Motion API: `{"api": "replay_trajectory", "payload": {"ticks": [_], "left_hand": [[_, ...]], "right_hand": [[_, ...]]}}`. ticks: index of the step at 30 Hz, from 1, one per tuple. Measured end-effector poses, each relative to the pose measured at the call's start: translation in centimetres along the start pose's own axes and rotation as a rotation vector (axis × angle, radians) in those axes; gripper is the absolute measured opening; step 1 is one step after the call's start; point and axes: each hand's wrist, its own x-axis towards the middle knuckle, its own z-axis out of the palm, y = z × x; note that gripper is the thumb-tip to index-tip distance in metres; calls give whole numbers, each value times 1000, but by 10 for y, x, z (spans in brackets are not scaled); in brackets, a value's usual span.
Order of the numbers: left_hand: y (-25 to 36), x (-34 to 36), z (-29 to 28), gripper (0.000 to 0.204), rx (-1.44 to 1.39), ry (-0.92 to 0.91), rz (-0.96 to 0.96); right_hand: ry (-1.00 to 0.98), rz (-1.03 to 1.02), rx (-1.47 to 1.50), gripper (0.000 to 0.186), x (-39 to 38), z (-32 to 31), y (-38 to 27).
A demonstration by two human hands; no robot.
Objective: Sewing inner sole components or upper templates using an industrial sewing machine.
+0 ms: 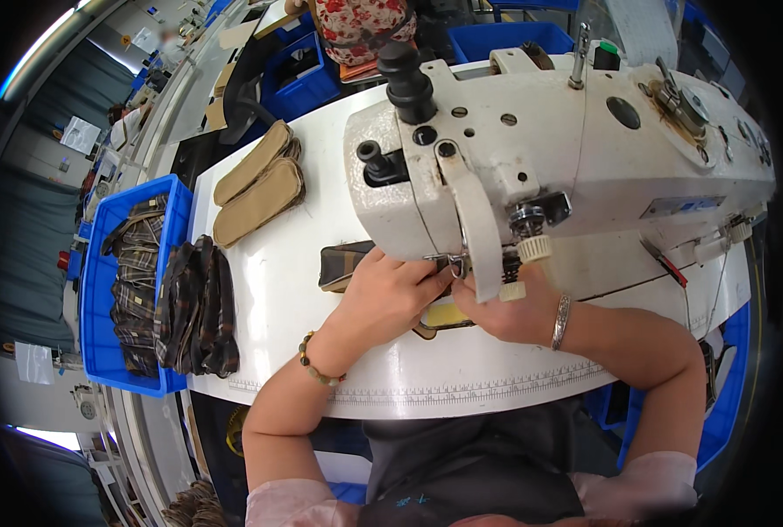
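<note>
Both hands meet under the head of a white industrial sewing machine point(567, 149). My left hand point(387, 294) is closed on a dark plaid fabric piece point(339, 263) with a brown patch, its fingertips close to the presser foot. From the other side, my right hand point(519, 307) grips the same work beside the needle area, partly behind the machine's lever and tension knob. A yellow strip point(446, 314) with a dark edge shows between the hands. The machine's parts and my fingers hide the needle and the fingertips.
Two tan sole-shaped pieces point(260, 202) lie on the white table point(277, 307), far left. A stack of plaid pieces point(197, 307) rests at the left edge, against a blue bin point(89, 342) of similar pieces. Across the table is a person in floral clothing point(365, 31).
</note>
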Motion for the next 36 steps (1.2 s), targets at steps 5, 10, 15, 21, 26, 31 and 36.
{"api": "replay_trajectory", "payload": {"ticks": [5, 10, 15, 21, 26, 31, 36], "left_hand": [[5, 3, -8, 33, 11, -43, -34], [1, 5, -5, 35, -23, -44, -39], [-4, -1, 4, 32, 18, -31, 14], [7, 0, 3, 30, 170, 47, 56], [8, 0, 1, 30, 112, 67, 38], [9, 2, 3, 31, 123, 62, 46], [6, 0, 4, 32, 126, 48, 28]], "right_hand": [[-123, 10, -110, 36, -5, -2, -11], [-230, 65, 1, 39, -13, 7, -15], [-216, 65, 165, 38, -10, 9, -13], [-243, 177, 355, 18, 4, -11, -16], [-235, 167, 358, 8, 6, -11, -16], [-272, 177, 357, 9, 3, -8, -15], [-301, 216, 338, 10, 4, -8, -17]]}}
